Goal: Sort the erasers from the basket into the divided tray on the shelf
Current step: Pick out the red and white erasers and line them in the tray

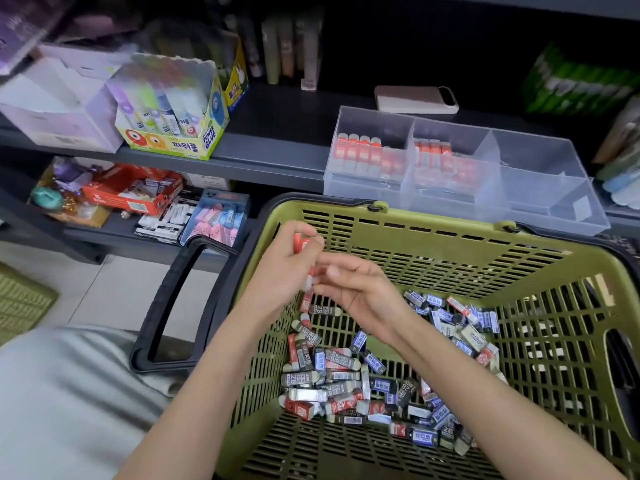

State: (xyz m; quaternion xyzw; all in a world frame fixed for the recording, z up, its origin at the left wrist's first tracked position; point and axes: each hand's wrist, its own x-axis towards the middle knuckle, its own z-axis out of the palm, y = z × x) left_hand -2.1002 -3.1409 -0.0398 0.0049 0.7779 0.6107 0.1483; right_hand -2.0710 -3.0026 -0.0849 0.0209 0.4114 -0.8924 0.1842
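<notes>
Stationery shop shelving, dark and crammed, and the person is down in front of it with a green basket (433, 237) right under both hands. Left hand (284, 271) is curled round a little stack of red erasers (300, 241), held up on end, one poking out above the fingers and more showing below the palm. Right hand (360, 292) comes in from the other side with its fingers stretched fairly flat and the tips at the bottom of that stack. Honestly can't tell if it's pinching one or just squaring them up. Both forearms angle in so the hands meet over the near-left wall of the basket.

The loose erasers (339, 375) sit in a heap on the basket floor below the right wrist and forearm, black, blue and red sleeves all jumbled. The divided tray (540, 202) is beyond the hands, up and to the right, on the shelf (277, 154). The two compartments nearest the hands already have red ones lined up, and the further ones look bare.

What I'd worry about: that stack is only held by a loose curl, so fiddling with its bottom end could pop one out, straight back into the heap. Also the tray sits right at the shelf's front edge, so pushing down on its front wall while loading might tip it toward the basket.
</notes>
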